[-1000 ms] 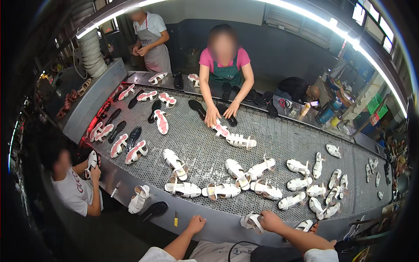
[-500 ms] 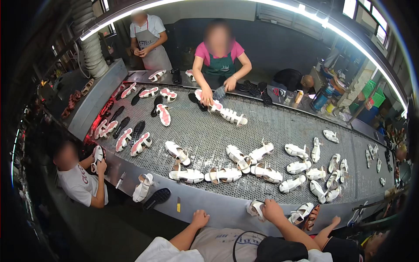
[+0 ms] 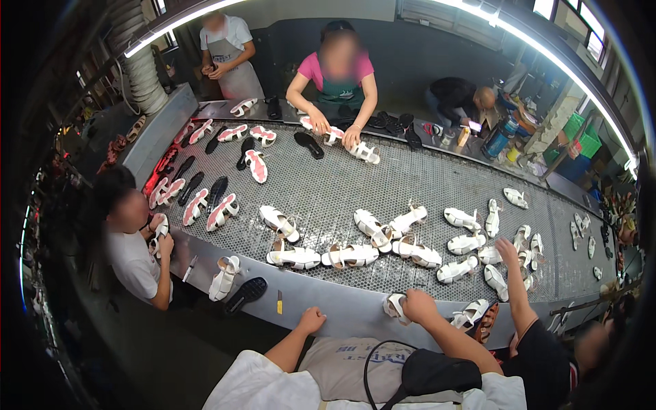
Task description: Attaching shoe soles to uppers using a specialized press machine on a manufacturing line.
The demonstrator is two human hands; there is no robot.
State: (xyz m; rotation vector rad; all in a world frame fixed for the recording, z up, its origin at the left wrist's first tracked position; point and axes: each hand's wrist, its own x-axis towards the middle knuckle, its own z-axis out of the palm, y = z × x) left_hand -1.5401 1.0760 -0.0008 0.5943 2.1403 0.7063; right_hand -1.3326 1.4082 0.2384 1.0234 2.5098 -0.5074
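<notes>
Across the table [image 3: 355, 290], at right, a co-worker's arm [image 3: 520, 301] has now been stretched! At the near edge, a white sandal [image 3: 393, 309] is pinched in the right hand's [image 3: 419, 307] grip; farther left, the left hand [image 3: 312, 320] is curled shut.

You wear loose white short sleeves [image 3: 256, 384] and a grey-beige, apron-like front [image 3: 324, 376] printed with dark lettering [image 3: 355, 352]. A thin black cord [image 3: 366, 372] curves beside a rounded black pouch [image 3: 437, 379] toward your right. Your hands [image 3: 312, 320] are bare.
</notes>
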